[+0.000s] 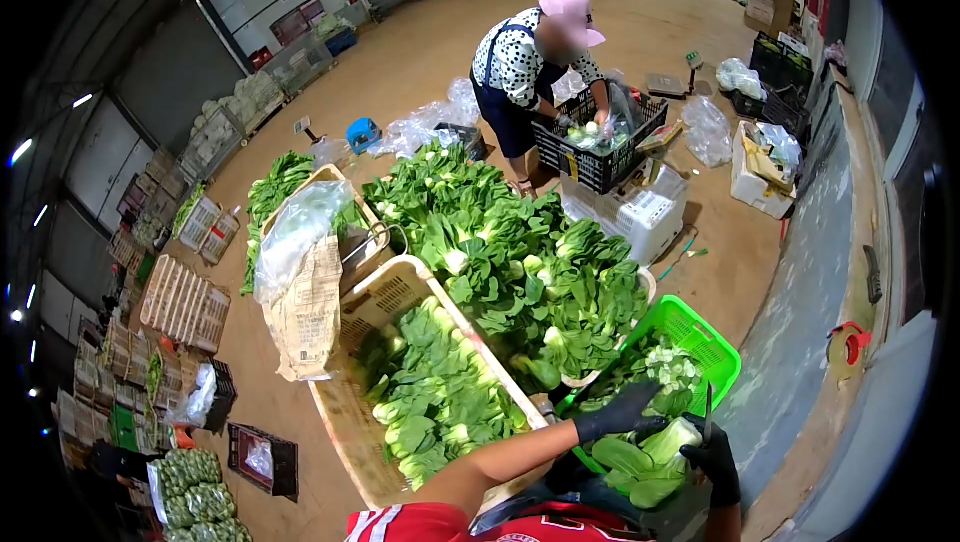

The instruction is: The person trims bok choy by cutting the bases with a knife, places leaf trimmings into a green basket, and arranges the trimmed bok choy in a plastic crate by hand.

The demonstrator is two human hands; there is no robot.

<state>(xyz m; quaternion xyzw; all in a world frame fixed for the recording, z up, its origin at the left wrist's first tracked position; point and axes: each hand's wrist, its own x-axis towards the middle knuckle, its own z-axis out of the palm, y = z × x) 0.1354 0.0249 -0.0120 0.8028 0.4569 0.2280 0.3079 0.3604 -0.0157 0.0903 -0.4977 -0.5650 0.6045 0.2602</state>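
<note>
My right hand (714, 460), in a black glove, is closed around a small knife (709, 414) with its blade pointing up. Against its fingers lies the pale base of a bok choy (660, 454), its green leaves spread toward my body. My left hand (618, 416), also black-gloved, reaches across just above those leaves with thumb and fingers apart; whether it touches them I cannot tell. Right beyond both hands stands a bright green basket (715, 342) containing cut white stem ends and loose leaves.
A cream crate (345, 442) of neatly laid bok choy stands to my left. Ahead is a large heap of bok choy (500, 242). A co-worker (515, 72) bends over a black crate (640, 137). A red tape dispenser (850, 342) lies on the right-hand ledge.
</note>
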